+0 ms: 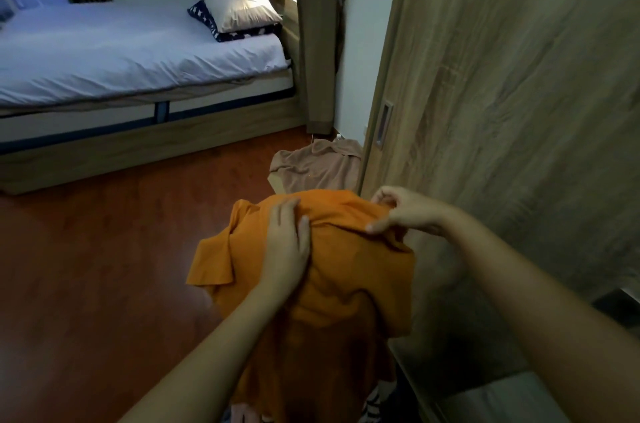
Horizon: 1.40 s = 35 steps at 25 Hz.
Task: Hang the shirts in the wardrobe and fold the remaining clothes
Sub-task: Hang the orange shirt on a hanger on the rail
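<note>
Left hand [285, 242] presses orange shirt [332, 284]; right hand [403, 211] pinches its edge.

You are reaching both bare arms forward: your left hand [285, 242] is lying flat, fingers spread, while your right hand [405, 211] is pinching, thumb against fingertips.

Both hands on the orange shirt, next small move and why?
Probably spread the collar open. The right hand pinches the orange shirt at its top edge, the left hand lies flat on the bunched cloth, and no hanger shows, so the neck likely needs finding first.
</note>
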Available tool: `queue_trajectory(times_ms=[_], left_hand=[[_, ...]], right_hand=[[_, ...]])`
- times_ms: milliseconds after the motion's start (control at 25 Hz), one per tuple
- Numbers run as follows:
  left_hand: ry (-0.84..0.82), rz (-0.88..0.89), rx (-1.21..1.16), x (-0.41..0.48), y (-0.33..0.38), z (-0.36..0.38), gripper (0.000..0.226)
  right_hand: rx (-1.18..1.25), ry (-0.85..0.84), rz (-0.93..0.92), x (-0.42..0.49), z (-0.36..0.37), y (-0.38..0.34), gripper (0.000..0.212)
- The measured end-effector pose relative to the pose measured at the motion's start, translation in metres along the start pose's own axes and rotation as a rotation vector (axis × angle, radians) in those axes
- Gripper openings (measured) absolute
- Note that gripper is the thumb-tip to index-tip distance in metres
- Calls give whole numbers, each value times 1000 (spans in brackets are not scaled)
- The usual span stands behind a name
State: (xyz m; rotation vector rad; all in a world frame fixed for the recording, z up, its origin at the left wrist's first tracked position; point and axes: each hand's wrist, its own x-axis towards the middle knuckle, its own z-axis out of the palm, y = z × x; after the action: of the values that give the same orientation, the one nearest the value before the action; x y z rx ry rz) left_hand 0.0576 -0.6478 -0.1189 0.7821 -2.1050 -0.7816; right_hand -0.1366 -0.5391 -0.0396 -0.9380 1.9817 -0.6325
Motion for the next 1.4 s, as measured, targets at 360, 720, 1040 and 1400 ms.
queue_trajectory(times_ms=[360, 720, 1040, 1400], left_hand=[[35, -23, -17, -2, -6, 5, 7], [-777, 68, 319, 92, 38, -30, 69], [-918, 416, 861, 136, 18, -52, 34], [-638, 120, 362, 142, 9, -104, 13]], right_hand=[[-425, 134, 243, -7, -1, -18, 42], [-962, 564, -980, -33, 11, -29, 22], [-921, 492, -903, -39, -3, -30, 10], [-1083, 632, -175, -23, -3, -57, 39]])
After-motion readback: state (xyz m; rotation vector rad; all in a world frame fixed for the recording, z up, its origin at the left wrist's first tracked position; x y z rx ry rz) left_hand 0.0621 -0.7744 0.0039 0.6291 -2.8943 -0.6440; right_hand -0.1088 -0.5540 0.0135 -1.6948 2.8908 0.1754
